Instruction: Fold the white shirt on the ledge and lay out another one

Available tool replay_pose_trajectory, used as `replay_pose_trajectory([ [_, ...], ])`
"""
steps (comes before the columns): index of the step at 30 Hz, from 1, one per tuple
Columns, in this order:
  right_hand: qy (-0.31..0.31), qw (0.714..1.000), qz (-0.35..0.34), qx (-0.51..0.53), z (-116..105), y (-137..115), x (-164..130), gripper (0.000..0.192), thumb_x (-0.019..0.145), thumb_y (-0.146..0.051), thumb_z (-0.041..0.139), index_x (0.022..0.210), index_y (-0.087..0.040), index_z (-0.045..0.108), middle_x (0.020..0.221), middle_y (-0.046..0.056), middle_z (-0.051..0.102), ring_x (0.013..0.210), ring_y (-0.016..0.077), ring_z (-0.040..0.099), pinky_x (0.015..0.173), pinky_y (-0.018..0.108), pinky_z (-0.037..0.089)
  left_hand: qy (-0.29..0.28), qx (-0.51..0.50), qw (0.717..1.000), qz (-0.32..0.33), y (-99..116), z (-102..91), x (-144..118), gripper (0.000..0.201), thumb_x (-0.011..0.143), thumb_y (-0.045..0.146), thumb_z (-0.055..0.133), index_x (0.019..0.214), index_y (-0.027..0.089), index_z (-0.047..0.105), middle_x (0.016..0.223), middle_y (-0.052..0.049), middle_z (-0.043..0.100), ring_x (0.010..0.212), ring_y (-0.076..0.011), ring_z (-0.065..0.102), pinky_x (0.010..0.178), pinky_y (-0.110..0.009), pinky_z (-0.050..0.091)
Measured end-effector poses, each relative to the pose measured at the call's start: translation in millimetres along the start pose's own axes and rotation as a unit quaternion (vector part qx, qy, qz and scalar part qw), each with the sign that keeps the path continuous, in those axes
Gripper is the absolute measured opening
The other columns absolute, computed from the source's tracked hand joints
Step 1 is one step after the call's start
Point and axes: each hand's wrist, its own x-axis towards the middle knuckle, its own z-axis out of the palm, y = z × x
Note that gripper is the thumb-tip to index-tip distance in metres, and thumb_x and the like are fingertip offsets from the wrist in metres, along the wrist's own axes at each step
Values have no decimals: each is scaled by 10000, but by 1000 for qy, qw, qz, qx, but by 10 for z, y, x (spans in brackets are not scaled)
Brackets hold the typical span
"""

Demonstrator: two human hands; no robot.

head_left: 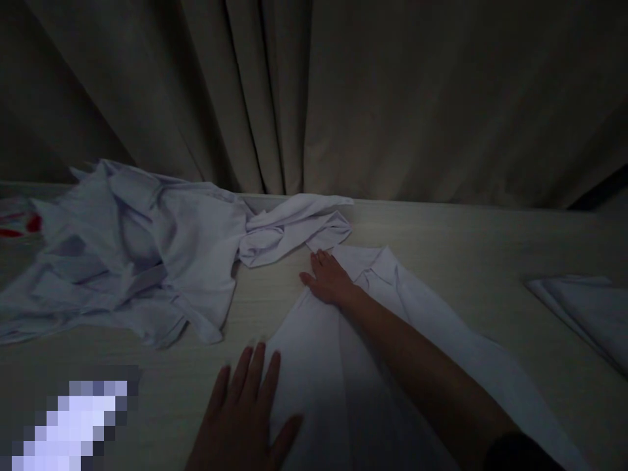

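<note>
A white collared shirt (314, 366) lies spread out in front of me, its collar (385, 265) at the far end. My right hand (330, 278) rests flat near the collar, on the left shoulder area, with its fingers apart. Lower down, my left hand (245, 399) lies over the shirt's left edge, fingers spread and thumb out on the cloth. Neither hand grips anything. My right forearm crosses over the shirt and hides part of its middle.
A crumpled heap of white garments (196, 242) lies at the left, with a sleeve (294, 229) reaching toward the collar. Folded white cloth (589, 307) is at the right. Beige curtains (392, 98) hang behind the pale surface (466, 229). A pixelated bright patch covers the lower left.
</note>
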Motion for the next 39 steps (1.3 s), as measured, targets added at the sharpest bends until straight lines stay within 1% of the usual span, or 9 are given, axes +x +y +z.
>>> replay_pose_trajectory([
  [5, 73, 995, -70, -3, -278, 74, -282, 624, 936, -474, 286, 1404, -64, 329, 1510, 187, 278, 1418, 251, 177, 1159, 412, 162, 8, -3, 1000, 12, -8, 17, 10, 838, 752, 689, 445, 1408, 179, 338, 1429, -177, 442, 1329, -357, 383, 1019, -516, 357],
  [12, 22, 997, -59, -53, -219, 221, -373, 520, 934, -368, 333, 1342, -60, 423, 1446, 181, 401, 1363, 258, 307, 1138, 423, 199, -2, -9, 1000, 15, -40, -5, -47, 808, 758, 667, 462, 1415, 217, 324, 1441, -149, 434, 1325, -343, 397, 1013, -514, 387],
  [14, 42, 996, -54, -56, -240, 281, -365, 487, 937, -363, 335, 1318, -84, 453, 1417, 162, 443, 1332, 253, 346, 1122, 414, 225, 1, -9, 1000, 25, -68, -68, 19, 796, 754, 667, 469, 1396, 209, 360, 1420, -151, 462, 1306, -349, 422, 999, -518, 410],
  [17, 92, 994, -30, -46, -355, 393, -367, 432, 917, -330, 396, 1290, -123, 471, 1307, 143, 531, 1222, 225, 443, 1045, 366, 323, 2, -29, 999, 33, -73, -199, 364, 747, 787, 627, 456, 1359, 149, 410, 1395, -157, 493, 1297, -336, 438, 1011, -502, 427],
  [20, 109, 993, -13, -43, -451, 464, -360, 400, 867, -307, 490, 1235, -150, 504, 1192, 129, 567, 1094, 219, 504, 948, 344, 394, -2, -67, 998, 20, 3, -240, 1007, 578, 870, 441, 415, 1317, 75, 445, 1383, -176, 502, 1308, -307, 428, 1056, -467, 408],
  [23, 142, 988, 18, -48, -454, 475, -347, 398, 843, -251, 507, 1232, -165, 495, 1210, 128, 529, 1067, 213, 509, 901, 323, 412, -8, -112, 994, 17, 142, -83, 1701, 472, 896, 270, 361, 1294, 33, 454, 1374, -196, 502, 1321, -285, 411, 1097, -428, 364],
  [26, 135, 986, 38, -92, -405, 494, -335, 324, 851, -236, 483, 1163, -166, 539, 1105, 124, 581, 1002, 233, 533, 853, 351, 415, -18, -137, 990, 22, 297, 195, 2156, 458, 894, 226, 356, 1281, 0, 449, 1377, -229, 481, 1315, -296, 414, 1106, -436, 340],
  [31, 79, 987, 45, -129, -339, 594, -295, 242, 907, -283, 401, 919, -188, 623, 930, 93, 662, 895, 227, 569, 767, 341, 407, -36, -161, 986, 37, 472, 491, 2263, 443, 914, 239, 321, 1258, 7, 475, 1337, -237, 514, 1275, -285, 463, 1094, -425, 345],
  [39, 59, 994, 50, -76, -386, 557, -263, 275, 920, -274, 361, 1013, -212, 612, 1016, 67, 658, 916, 188, 592, 751, 299, 409, -37, -204, 973, 96, 433, 427, 2179, 457, 911, 338, 358, 1297, 109, 443, 1363, -160, 505, 1301, -244, 425, 1122, -446, 299],
])
